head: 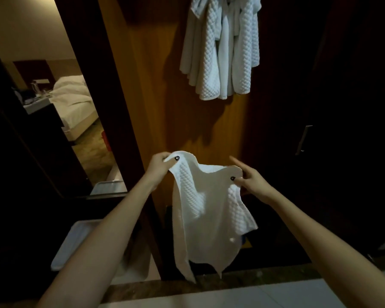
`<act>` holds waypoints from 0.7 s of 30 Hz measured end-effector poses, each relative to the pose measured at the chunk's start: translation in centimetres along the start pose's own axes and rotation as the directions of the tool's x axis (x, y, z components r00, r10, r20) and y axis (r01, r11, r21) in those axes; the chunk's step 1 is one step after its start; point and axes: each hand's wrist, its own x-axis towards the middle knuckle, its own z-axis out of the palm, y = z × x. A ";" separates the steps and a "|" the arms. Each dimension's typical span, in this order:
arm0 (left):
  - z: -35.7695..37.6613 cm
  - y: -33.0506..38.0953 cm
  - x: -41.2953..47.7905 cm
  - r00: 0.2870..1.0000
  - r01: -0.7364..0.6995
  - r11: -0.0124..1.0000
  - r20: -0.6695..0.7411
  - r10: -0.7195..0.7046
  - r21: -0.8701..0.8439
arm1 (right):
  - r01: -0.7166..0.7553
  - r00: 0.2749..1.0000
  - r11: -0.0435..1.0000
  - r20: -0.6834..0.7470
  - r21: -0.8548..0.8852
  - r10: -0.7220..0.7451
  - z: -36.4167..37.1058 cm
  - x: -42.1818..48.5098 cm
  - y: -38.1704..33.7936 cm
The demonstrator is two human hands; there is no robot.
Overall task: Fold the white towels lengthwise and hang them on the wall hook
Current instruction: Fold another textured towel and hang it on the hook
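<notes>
white towel [209,214] held up at centre-bottom of frame, before wooden panel [156,96]. pinched at one top corner by left hand [161,166], at other by right hand [252,184], index finger stretched free. risk: slip from light pinches; skewed lengthwise fold, given uneven lower edge. upper centre: hung towels [222,52] bunched, hook hidden, so risk of knocking one down when adding. lower left: white tray [76,241], contents too dark to tell.

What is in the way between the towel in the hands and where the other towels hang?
Nothing visible: only bare wall lies between the towel, held by the left hand and right hand, and the hung towels above. The hook itself is hidden.
</notes>
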 end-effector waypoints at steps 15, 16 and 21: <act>1.3 -0.1 -1.6 0.936 -0.216 0.910 0.342 0.089 0.355 | 0.057 0.998 0.993 0.016 0.101 -0.058 3.3 0.8 -5.4; 2.0 -0.1 -1.9 0.939 -0.220 0.914 0.329 0.103 0.342 | 0.066 0.998 0.994 -0.025 0.091 -0.064 3.9 0.7 -5.7; 4.2 -0.2 -3.0 0.956 -0.230 0.930 0.246 0.161 0.288 | 0.132 0.975 0.988 -0.171 -0.080 -0.145 4.6 0.2 -7.3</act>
